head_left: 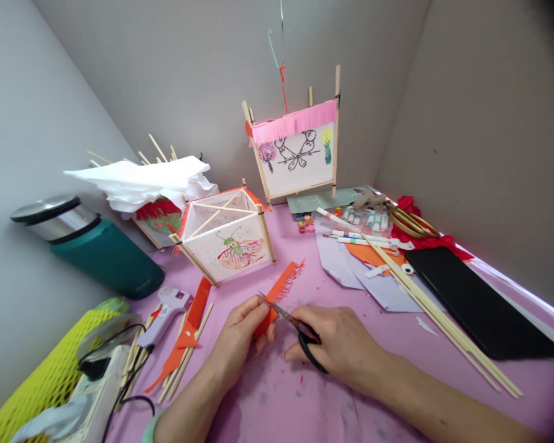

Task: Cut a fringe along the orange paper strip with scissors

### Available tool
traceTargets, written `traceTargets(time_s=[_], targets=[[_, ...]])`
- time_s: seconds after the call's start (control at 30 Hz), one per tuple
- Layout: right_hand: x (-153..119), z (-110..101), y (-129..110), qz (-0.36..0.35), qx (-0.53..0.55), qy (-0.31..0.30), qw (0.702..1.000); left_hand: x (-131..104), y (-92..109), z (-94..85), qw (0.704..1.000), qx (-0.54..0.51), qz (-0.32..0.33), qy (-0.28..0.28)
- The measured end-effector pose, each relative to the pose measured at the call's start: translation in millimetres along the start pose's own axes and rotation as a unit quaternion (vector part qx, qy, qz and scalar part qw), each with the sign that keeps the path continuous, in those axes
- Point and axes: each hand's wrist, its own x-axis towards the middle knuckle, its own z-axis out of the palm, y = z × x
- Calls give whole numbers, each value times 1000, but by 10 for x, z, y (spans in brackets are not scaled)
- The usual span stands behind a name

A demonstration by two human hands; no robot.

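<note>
My left hand (244, 326) pinches a strip of red-orange paper (284, 284) whose far end is cut into a fringe along one edge. In my right hand (339, 341) are scissors (308, 352) with black handles. Their blades point left and lie across the strip, close to my left fingertips. Just beyond stands a paper lantern (226, 237) with a wooden stick frame and a drawn butterfly on its front. Left of my left hand lie another red-orange paper piece (189, 335) and several thin sticks (178, 375).
A purple glue gun (166, 314), a power strip (96, 394) and a teal bottle (104, 252) are at left. Behind hangs a pink-fringed lantern (298, 147). On the right are markers (364, 239), wooden sticks (443, 320), a black phone-like slab (480, 301) and gold-handled scissors (413, 221).
</note>
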Motion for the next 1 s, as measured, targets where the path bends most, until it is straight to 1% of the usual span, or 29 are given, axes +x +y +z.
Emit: traceTargets(time_s=[0.2,0.4,0.6,1.0], targets=[[0,-35,-9,11,-8,7,1000,-3,29,7,1000,17,10,2],[-5,-34,-9,12,-15,-1,1000,-6,36,10,998,18,44,36],[-4,-24,-10,9,-17,-1,1000,6,25,21,998,6,49,34],[33,-2,-7,9,-17,-1,1000,-13,58,33,998,21,44,37]])
